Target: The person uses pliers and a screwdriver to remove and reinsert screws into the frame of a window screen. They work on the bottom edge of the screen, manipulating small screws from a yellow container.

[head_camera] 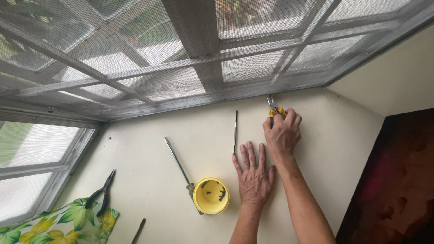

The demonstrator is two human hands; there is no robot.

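Observation:
My right hand [283, 132] grips yellow-handled pliers [274, 108], their metal jaws pointing up at the base of the mesh window frame [212, 97]. Flat on the cream ledge [149, 149] lies my left hand [254, 175], fingers spread, holding nothing. A thin dark rod [235, 132] lies just left of my left fingertips. A small yellow cup [211, 195] with several dark screws inside stands left of my left wrist. A long screwdriver [181, 169] lies diagonally, its handle end under the cup.
Black-handled pliers [103, 193] rest at the lower left, partly on a leaf-patterned cloth [63, 226]. Another slim tool [138, 230] pokes in at the bottom edge. A dark wooden panel [393, 180] fills the right side. Screened windows run along the top and left.

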